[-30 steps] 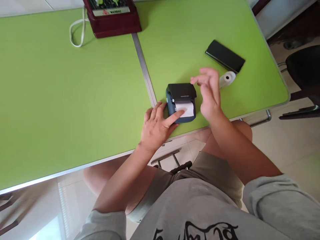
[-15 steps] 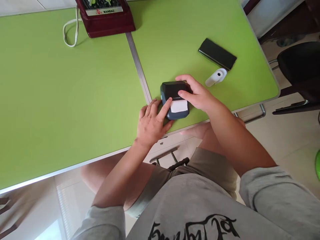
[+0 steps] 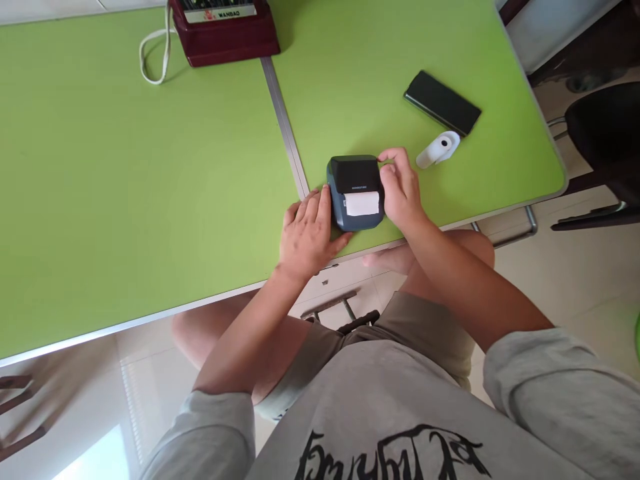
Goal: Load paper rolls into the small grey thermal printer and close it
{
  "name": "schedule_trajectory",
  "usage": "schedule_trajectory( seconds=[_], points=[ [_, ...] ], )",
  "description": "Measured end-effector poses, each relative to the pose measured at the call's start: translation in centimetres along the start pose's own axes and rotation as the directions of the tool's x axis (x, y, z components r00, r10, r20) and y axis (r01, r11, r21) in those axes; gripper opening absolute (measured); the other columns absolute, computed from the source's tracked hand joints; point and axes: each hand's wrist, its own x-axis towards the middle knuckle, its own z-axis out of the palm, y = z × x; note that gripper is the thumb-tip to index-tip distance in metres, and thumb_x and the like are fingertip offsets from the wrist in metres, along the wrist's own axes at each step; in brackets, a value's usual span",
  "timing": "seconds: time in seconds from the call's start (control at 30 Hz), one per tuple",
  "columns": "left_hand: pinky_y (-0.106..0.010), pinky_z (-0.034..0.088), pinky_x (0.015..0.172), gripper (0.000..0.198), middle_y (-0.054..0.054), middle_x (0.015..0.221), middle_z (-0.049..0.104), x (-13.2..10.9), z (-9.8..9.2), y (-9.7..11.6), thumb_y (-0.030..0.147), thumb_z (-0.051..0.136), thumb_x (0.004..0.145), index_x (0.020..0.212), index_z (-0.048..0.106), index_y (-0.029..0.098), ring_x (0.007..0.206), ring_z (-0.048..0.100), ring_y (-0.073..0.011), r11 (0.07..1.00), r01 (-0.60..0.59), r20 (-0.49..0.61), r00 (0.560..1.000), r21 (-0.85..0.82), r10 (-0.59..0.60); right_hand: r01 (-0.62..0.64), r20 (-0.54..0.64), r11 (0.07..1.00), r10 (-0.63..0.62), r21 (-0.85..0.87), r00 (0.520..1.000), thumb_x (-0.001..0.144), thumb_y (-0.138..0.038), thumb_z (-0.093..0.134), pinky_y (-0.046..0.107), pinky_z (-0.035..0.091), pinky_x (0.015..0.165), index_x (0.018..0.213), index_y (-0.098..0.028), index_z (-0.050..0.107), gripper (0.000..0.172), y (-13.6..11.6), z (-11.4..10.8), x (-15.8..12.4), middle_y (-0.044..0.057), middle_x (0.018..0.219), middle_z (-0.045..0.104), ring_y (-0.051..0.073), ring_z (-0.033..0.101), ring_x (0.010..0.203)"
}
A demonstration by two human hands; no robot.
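Note:
A small dark label printer rests on the green table near its front edge. White paper sticks out of the slot below the printer's black lid. My left hand holds the printer's left side, its fingers along that wall and its thumb at the front corner. At the right side, my right hand has bent fingers, with the index fingertip at the back right corner and the thumb near the lid's edge. Just what the right fingers press is hidden.
A white paper roll lies to the right, close to a black phone-like case. At the back stands a dark red device with a white cord. A metal seam crosses the green table. A black chair stands beyond the right edge.
My left index finger has come off the printer's top to its left side. My right hand has shifted from over the lid to the right side, its fingers now more bent.

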Motion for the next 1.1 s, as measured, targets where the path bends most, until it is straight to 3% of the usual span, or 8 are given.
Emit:
schedule_trajectory(
  seconds=[0.2, 0.47, 0.77, 0.93, 1.1],
  points=[
    [-0.044, 0.039, 0.120, 0.097, -0.025, 0.157, 0.053, 0.2, -0.3, 0.1, 0.062, 0.066, 0.094, 0.163, 0.033, 0.003, 0.148, 0.051, -0.0347, 0.999, 0.031, 0.011, 0.999, -0.019, -0.030, 0.008, 0.046, 1.000, -0.009, 0.005, 0.999, 0.099, -0.082, 0.029, 0.036, 0.042, 0.059, 0.118, -0.030, 0.055, 0.061, -0.6, 0.0, 0.1, -0.004, 0.061, 0.047, 0.019, 0.050, 0.055],
    [-0.046, 0.043, 0.119, 0.106, -0.018, 0.161, 0.052, 0.8, -0.7, -0.3, 0.059, 0.084, 0.081, 0.163, 0.038, 0.012, 0.144, 0.054, -0.0366, 0.990, 0.106, 0.053, 0.993, -0.095, -0.102, -0.068, 0.207, 0.998, 0.068, -0.007, 0.976, 0.094, -0.090, 0.025, 0.035, 0.041, 0.060, 0.131, -0.030, 0.045, 0.073, -0.5, -0.2, 0.4, -0.003, 0.073, 0.058, 0.020, 0.060, 0.062],
    [-0.046, 0.041, 0.120, 0.104, -0.016, 0.160, 0.054, 0.9, -0.7, -0.4, 0.057, 0.087, 0.079, 0.161, 0.043, 0.011, 0.144, 0.054, -0.0362, 0.988, 0.120, 0.056, 0.992, -0.094, -0.116, -0.125, 0.319, 0.992, 0.116, 0.007, 0.941, 0.087, -0.094, 0.027, 0.038, 0.044, 0.066, 0.140, -0.029, 0.039, 0.084, -1.0, -0.7, 0.7, -0.001, 0.082, 0.063, 0.024, 0.064, 0.073],
    [-0.045, 0.044, 0.118, 0.103, -0.016, 0.159, 0.055, 0.6, -0.4, -0.4, 0.063, 0.081, 0.082, 0.161, 0.041, 0.011, 0.143, 0.056, -0.0352, 0.993, 0.092, 0.028, 0.996, -0.081, -0.090, -0.128, 0.316, 0.988, 0.094, 0.090, 0.944, 0.087, -0.079, 0.052, 0.035, 0.041, 0.063, 0.141, -0.029, 0.038, 0.075, -1.0, -1.0, 0.2, -0.004, 0.076, 0.050, 0.019, 0.053, 0.065],
    [-0.046, 0.042, 0.121, 0.104, -0.022, 0.159, 0.054, 0.1, 0.0, -0.3, 0.067, 0.075, 0.086, 0.162, 0.038, 0.005, 0.146, 0.054, -0.0356, 0.999, 0.037, 0.000, 0.999, -0.036, -0.037, -0.143, 0.300, 0.980, 0.096, 0.136, 0.949, 0.079, -0.052, 0.067, 0.033, 0.040, 0.062, 0.133, -0.027, 0.047, 0.063, -1.5, -1.5, 0.5, -0.007, 0.068, 0.041, 0.016, 0.045, 0.061]
  ],
)
